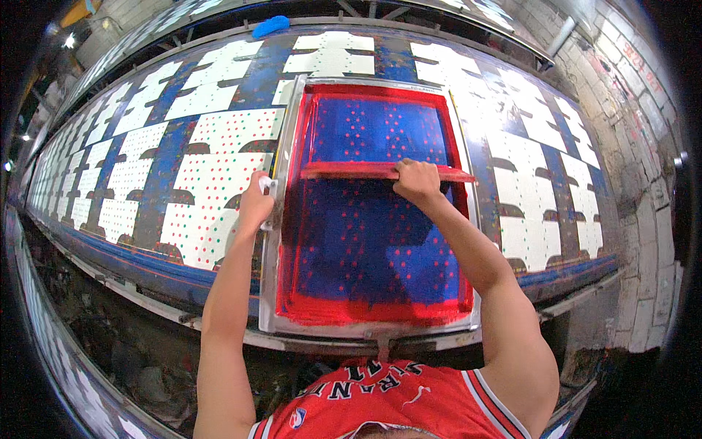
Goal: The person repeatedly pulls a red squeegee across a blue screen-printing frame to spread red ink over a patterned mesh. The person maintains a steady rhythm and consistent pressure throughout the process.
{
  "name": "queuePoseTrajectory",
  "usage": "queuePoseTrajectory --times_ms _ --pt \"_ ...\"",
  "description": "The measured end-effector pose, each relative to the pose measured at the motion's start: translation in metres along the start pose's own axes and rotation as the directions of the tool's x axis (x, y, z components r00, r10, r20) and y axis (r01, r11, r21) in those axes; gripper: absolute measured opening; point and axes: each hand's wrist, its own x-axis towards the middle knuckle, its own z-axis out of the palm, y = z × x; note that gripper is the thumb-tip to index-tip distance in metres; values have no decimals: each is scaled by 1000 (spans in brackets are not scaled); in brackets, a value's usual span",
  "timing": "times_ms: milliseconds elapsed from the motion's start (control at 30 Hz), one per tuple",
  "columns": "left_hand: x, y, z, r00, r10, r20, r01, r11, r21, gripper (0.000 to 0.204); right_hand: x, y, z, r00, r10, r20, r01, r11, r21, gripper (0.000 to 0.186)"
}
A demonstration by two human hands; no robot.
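A screen printing frame [270,300] with pale metal edges lies on the long table in front of me. Its blue mesh [329,249] carries small reddish dots and is bordered by red ink. My left hand [254,205] is closed around a white handle [268,208] on the frame's left edge. In my right hand [418,181] is a red-coated squeegee [344,170], gripped near its right half. The squeegee lies crosswise over the upper middle of the mesh, and its lower edge is hidden.
White fabric pieces with red and green dots [219,175] cover the table to the left. Paler white pieces [526,197] lie at right, some with faint green dots. A blue item [270,27] rests at the far edge. A block wall [636,110] borders the right side.
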Motion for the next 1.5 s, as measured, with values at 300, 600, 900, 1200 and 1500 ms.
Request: queuePoseTrajectory --times_ms 300,600,900,1200,1500 --pt "1 6 -2 994 -104 33 104 995 -1 60 149 73 55 981 -46 -191 39 999 -38 20" --pt "3 10 -2 989 -144 37 145 989 -23 69 227 107 42 999 -13 -31 12 1000 -29 25" --pt "2 13 -2 987 -159 34 160 987 -12 67 254 124 33 996 77 49 -78 997 17 28" --pt "5 8 1 994 -112 9 112 993 -34 65 223 103 17 986 92 139 -90 996 -20 30" --pt "12 -15 3 998 -45 32 46 998 -47 65 87 38 -18 989 60 138 -61 998 0 26"
